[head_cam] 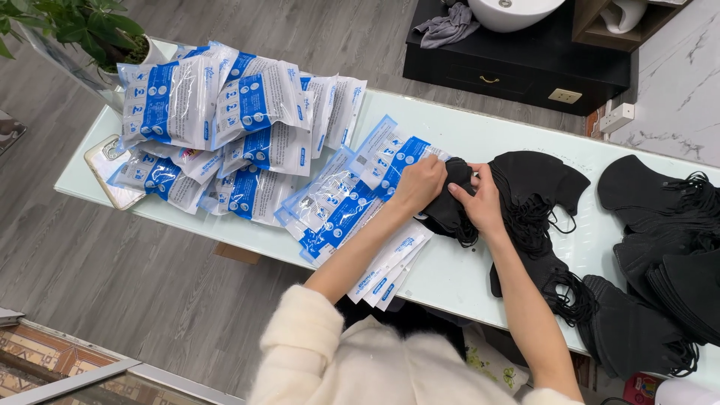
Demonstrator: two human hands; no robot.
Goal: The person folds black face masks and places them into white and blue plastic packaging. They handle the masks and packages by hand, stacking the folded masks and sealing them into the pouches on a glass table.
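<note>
Head-camera view looked down on a long pale glass-topped counter (pixel 465 127) set across a grey wooden floor. At its far left end a potted green plant (pixel 82 26) stood by the corner, and a flat white phone (pixel 112 172) lay half tucked under a loose heap of sealed clear plastic packets with blue and white printed panels (pixel 217 112), piled as if tossed there once filled. Just right of that heap, a fanned row of flat, empty-looking packets of the same blue, white and clear kind (pixel 345 199) lay overlapped within easy reach, a few more of them (pixel 386 266) hanging over the near counter edge.

Beside those, the person's left hand (pixel 420 184) pressed down on a folded stack of black fabric face masks with ear loops (pixel 450 202), its fingers curled together over the top, seemingly to squeeze the bundle flat at the mouth of the uppermost packet. Right hand (pixel 480 202) met it from the other side, fingers pinching the same black stack and steadying it. Both cream-white fleecy sleeves (pixel 315 345) were pushed back, probably to keep the cuffs clear.

Farther right, more loose black masks (pixel 540 180) lay close by the hands, and larger nested rows of black masks (pixel 660 255) were lined up at the right end, loops tangled. Beyond the counter stood a black cabinet with a white basin (pixel 517 56).
</note>
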